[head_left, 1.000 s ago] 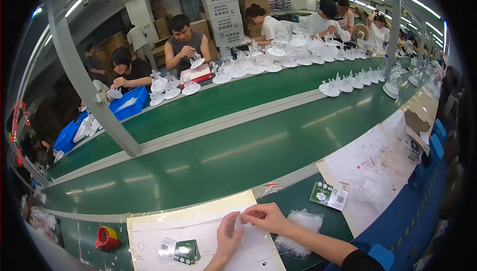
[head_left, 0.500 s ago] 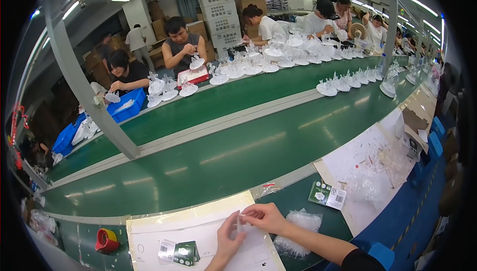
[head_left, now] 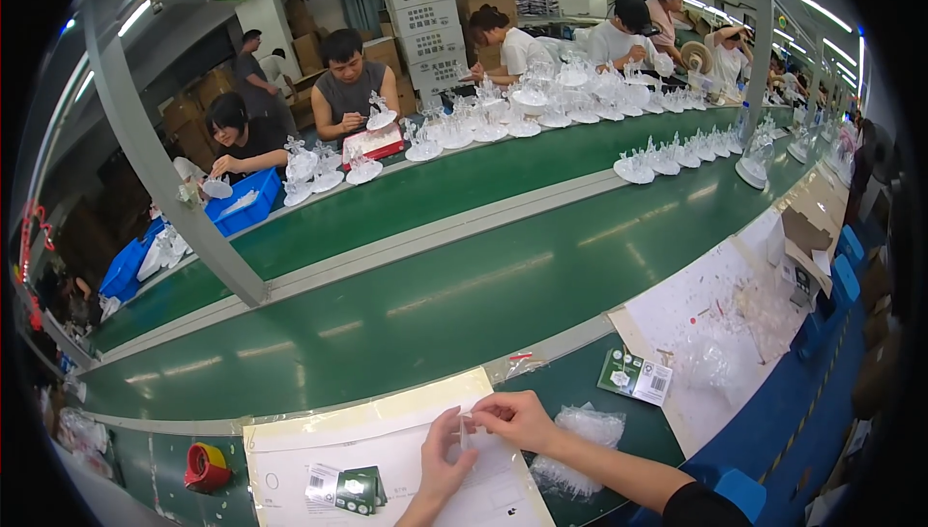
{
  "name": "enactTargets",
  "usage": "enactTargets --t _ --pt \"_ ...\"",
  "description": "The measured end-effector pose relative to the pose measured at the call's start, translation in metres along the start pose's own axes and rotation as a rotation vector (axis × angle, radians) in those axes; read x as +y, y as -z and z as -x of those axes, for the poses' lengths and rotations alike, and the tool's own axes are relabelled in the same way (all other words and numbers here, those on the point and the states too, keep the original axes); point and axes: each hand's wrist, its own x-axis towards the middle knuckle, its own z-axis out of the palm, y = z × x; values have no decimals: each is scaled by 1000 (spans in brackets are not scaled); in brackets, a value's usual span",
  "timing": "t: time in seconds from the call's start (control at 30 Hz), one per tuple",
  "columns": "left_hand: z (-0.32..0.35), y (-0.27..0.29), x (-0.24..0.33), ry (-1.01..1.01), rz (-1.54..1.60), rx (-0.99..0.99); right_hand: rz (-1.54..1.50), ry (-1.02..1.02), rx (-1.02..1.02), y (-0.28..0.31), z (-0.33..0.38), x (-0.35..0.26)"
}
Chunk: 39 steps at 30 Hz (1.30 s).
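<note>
Over white paper sheets (head_left: pixel 387 430) on the near bench, my hands meet close together. My left hand (head_left: pixel 444 459) is curled around a small thin whitish piece (head_left: pixel 463 433), too small and blurred to name. My right hand (head_left: pixel 512 421) pinches at the top of that piece with thumb and forefinger. Left of my hands, green and white printed cards (head_left: pixel 360 490) lie fanned on the paper. Beneath my right forearm is a heap of clear plastic bags (head_left: pixel 586 430). More green and white cards (head_left: pixel 633 377) rest beyond it to the right.
A red and yellow tape roll (head_left: pixel 206 467) sits at the left. A green conveyor (head_left: pixel 416 295) runs past the bench, with clear domed ornaments (head_left: pixel 677 155) on it. Co-workers sit across, beside blue bins (head_left: pixel 246 200). A grey post (head_left: pixel 174 140) rises at left.
My hands have barely moved and hold the same small piece. Across the line, a co-worker in a grey top has lowered a hand from an ornament. People standing behind have shifted.
</note>
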Motion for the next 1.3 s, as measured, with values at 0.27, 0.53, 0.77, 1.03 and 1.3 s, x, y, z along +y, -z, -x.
enactTargets --t 0.27,0.53,0.77,1.03,1.3 --pt "1 1 -3 -9 51 -18 -79 -2 102 -1 0 15" --pt "0 1 1 -14 37 -9 -62 7 68 -1 0 9" --pt "0 1 4 -39 -6 -2 -80 19 38 -1 0 3" --pt "2 0 3 -28 57 4 -40 -3 54 -2 1 8" --pt "2 1 -1 -19 66 -7 -59 -14 66 -1 1 6"
